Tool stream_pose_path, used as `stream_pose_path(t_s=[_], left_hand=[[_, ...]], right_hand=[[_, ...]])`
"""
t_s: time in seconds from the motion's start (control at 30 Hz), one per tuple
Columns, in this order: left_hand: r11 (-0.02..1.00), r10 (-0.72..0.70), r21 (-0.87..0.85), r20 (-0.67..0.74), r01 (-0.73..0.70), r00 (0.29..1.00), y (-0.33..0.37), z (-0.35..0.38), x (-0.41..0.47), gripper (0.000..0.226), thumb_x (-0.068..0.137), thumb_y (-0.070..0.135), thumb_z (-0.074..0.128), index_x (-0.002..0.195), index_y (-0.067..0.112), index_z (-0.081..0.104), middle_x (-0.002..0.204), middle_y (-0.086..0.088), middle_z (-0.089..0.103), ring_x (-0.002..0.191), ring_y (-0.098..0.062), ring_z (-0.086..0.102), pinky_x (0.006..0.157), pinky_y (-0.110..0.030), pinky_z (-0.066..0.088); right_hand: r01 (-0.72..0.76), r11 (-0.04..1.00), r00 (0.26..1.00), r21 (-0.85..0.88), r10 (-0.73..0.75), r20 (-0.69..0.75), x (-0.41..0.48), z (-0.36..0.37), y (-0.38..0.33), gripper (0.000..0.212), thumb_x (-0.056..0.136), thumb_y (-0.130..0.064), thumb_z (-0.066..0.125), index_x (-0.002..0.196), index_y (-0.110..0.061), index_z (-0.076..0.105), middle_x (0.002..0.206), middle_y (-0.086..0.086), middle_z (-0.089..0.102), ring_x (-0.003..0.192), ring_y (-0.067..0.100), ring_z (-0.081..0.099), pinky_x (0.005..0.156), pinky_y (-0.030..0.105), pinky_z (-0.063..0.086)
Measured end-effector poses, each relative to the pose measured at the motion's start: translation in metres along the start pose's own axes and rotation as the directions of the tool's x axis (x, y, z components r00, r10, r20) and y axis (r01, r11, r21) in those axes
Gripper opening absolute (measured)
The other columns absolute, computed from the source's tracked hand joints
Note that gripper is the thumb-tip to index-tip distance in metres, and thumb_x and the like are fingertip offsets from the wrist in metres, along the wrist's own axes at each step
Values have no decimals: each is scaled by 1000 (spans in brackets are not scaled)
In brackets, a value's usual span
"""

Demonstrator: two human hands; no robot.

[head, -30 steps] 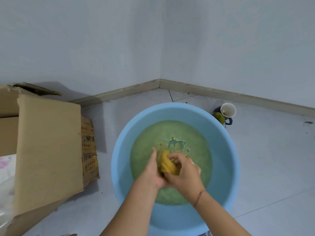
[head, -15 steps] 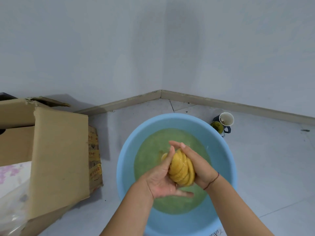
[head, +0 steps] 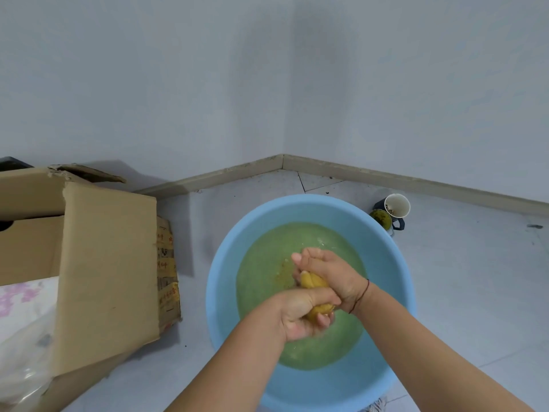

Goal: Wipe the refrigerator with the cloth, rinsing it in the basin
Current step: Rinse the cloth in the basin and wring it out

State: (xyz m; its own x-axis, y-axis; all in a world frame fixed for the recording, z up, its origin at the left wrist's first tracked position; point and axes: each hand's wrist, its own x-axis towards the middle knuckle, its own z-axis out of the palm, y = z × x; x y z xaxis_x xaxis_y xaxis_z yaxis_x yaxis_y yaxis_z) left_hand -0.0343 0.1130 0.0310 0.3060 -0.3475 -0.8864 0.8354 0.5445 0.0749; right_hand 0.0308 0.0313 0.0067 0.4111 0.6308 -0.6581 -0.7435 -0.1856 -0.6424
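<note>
A light blue basin (head: 395,263) stands on the floor with greenish water in it. Above the water both my hands squeeze a rolled yellow cloth (head: 312,282). My left hand (head: 300,313) grips its near end, fingers curled round it. My right hand (head: 329,272) grips its far end from above. Most of the cloth is hidden inside the two fists. The refrigerator is out of view.
An open cardboard box (head: 107,269) stands to the left of the basin, with clear plastic and patterned fabric inside. A dark mug with a white cup (head: 396,208) sits behind the basin on the right. Grey walls meet in a corner behind.
The cloth was rubbed low at the water, then lifted and pressed between my palms. Now both hands have closed round it and twist it above the water.
</note>
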Motion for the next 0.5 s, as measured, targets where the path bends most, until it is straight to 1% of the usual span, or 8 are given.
stream_pose_path(t_s=[0.1,0.27,0.43,0.5], left_hand=[[995,47,94,-87,-39,995,1,3,6,22,85,-2,52,72,14,45,56,-1,40,40,-5,40,32,-10,21],[977,132,188,-192,-95,972,3,7,8,17,81,4,54,70,14,46,55,-2,44,33,-4,35,31,-10,16],[963,155,249,-206,-101,966,-1,11,8,15,79,11,54,67,17,47,52,1,45,33,-4,27,35,-9,14],[959,140,272,-197,-83,970,-4,9,7,16,79,12,53,67,18,46,51,2,44,33,-5,25,36,-10,13]], right_hand=[[35,999,999,-39,-36,-31,4,3,-4,32,81,-29,63,63,-11,44,56,5,52,51,15,44,51,24,43],[28,992,998,-122,-35,-55,10,4,-11,35,96,-22,52,64,-10,45,55,3,54,48,12,45,49,22,42],[-10,977,998,-214,-4,-67,9,6,-17,42,99,-24,48,58,-12,46,54,3,54,45,10,45,47,19,41],[-39,976,996,-214,21,-86,7,7,-14,44,99,-24,47,57,-12,44,54,4,53,42,9,45,45,18,41]])
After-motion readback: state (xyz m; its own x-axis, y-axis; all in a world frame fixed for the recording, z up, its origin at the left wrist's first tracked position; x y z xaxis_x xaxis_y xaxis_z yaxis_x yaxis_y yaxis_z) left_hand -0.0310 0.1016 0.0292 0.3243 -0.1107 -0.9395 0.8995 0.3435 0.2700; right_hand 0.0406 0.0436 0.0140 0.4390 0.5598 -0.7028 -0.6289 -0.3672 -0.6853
